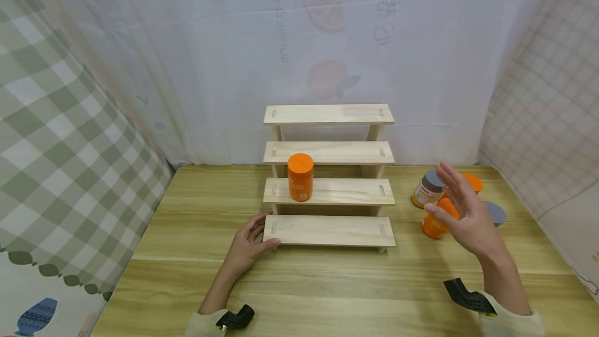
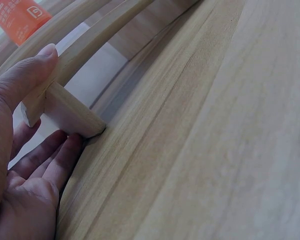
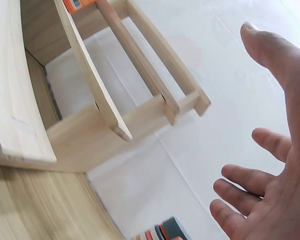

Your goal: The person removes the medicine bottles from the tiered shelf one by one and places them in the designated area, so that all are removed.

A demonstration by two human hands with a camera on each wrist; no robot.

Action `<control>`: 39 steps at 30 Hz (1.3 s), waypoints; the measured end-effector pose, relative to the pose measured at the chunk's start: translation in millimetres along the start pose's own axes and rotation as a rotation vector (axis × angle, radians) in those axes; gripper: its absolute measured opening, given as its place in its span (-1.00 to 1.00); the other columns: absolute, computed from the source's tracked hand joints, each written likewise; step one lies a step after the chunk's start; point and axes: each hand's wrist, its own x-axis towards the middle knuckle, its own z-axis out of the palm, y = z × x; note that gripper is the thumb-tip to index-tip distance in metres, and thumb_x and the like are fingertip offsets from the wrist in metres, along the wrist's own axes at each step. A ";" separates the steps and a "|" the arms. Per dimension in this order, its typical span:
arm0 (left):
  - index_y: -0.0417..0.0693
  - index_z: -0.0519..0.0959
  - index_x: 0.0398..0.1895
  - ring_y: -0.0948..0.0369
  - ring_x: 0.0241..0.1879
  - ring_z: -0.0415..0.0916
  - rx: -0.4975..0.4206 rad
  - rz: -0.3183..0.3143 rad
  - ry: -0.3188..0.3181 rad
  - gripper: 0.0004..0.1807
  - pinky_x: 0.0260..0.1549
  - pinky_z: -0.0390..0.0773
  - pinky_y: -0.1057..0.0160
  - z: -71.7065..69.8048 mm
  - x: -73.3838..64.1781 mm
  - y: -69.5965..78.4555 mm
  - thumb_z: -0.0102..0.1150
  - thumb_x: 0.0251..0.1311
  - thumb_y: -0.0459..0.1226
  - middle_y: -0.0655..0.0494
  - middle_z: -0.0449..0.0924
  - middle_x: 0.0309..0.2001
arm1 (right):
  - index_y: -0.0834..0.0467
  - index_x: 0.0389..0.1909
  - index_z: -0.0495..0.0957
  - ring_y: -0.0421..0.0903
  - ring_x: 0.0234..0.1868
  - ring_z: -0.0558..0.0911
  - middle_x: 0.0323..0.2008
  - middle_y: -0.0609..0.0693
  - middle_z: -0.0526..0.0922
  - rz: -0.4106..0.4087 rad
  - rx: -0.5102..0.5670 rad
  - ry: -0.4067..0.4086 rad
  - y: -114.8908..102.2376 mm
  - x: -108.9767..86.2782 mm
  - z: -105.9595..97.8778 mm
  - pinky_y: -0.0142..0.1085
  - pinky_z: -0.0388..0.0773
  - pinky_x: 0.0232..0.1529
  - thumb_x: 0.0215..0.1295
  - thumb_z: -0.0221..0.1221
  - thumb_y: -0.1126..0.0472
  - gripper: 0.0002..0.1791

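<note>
A four-tier wooden display stand stands on the table. At the left end of its lowest step, my left hand grips the board, the thumb on the board's edge and the fingers by the support leg. One orange jar with an orange lid stands upright on the second step from the bottom, left of its middle. My right hand, fingers spread and holding nothing, is over the jar group at the right. There, an orange jar and a grey-lidded jar show beside it.
Behind the right hand, another orange lid and another grey lid are partly hidden. A white printed cloth hangs behind the stand. Checked cloth borders the left side, and a pale grid cloth the right.
</note>
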 end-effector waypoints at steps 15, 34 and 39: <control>-0.09 0.29 0.53 0.03 0.40 0.40 0.007 0.002 0.005 -0.10 0.12 0.64 0.36 0.3 0.1 0.6 0.51 0.11 -0.39 -0.17 0.37 0.44 | 0.11 0.65 -0.03 -0.35 0.55 0.21 0.60 0.00 0.16 -0.097 0.115 -0.086 -14.7 8.4 43.0 -0.67 0.20 0.41 0.26 0.25 0.56 0.02; -0.12 0.26 0.54 0.02 0.40 0.39 0.016 0.001 0.001 -0.10 0.12 0.64 0.36 -0.1 -1.1 -0.2 0.49 0.14 -0.38 -0.19 0.34 0.45 | -0.10 0.65 -0.01 -0.06 0.59 0.22 0.61 0.03 0.15 -0.042 0.198 -0.191 -24.7 19.1 80.3 -0.63 0.19 0.44 0.32 0.30 0.42 0.00; -0.07 0.27 0.54 -0.05 0.45 0.33 0.001 -0.004 -0.011 -0.10 0.13 0.64 0.35 -0.2 -0.8 0.0 0.50 0.13 -0.37 -0.17 0.34 0.46 | -0.13 0.64 -0.01 0.13 0.58 0.21 0.61 0.03 0.16 -0.007 0.199 -0.212 -25.0 24.0 88.7 -0.63 0.23 0.43 0.34 0.31 0.36 -0.01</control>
